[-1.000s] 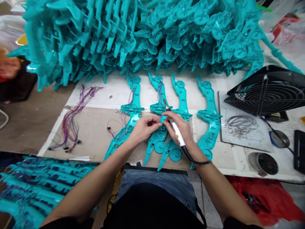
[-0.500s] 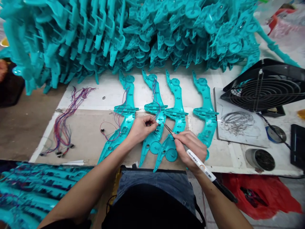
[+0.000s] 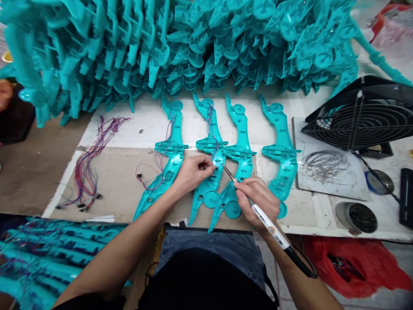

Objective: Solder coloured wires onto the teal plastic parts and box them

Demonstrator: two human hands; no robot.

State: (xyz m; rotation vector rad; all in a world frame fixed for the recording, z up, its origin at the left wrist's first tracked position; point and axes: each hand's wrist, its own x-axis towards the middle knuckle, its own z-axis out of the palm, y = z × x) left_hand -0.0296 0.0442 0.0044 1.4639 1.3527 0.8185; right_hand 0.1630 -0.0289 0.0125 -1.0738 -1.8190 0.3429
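There were four turquoise plastic shells [image 3: 240,129] laid out in a row, one soldering iron [image 3: 267,222], one black fan [image 3: 361,120], one loose wire bundle [image 3: 85,171]

Soft, fairly even light brightens the pale worktop [image 3: 119,181] — small white glints catch on the glossy turquoise parts [image 3: 207,186] there, dark shadow fills gaps in the pile [image 3: 231,52] behind — while blur and wide-angle stretching grow toward the edges.
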